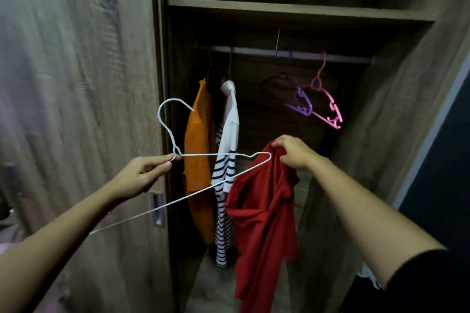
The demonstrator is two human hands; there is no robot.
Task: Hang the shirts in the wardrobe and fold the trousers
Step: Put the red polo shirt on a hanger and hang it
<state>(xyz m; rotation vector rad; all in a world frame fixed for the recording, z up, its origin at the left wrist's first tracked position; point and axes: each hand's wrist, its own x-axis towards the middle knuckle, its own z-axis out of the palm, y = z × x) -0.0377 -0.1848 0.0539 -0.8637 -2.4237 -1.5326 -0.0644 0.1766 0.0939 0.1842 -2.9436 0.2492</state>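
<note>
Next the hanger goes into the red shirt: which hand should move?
Probably the left. The left hand pinches the white wire hanger at its neck, its tip beside the red shirt, which the right hand grips at the top.

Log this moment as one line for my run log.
left hand: pinches white wire hanger at its neck | right hand: grips red shirt by its top | rail: orange shirt and striped shirt hung

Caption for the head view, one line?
Left hand pinches a white wire hanger, right hand grips a red shirt, before a wardrobe where an orange shirt and a striped shirt hang.
</note>
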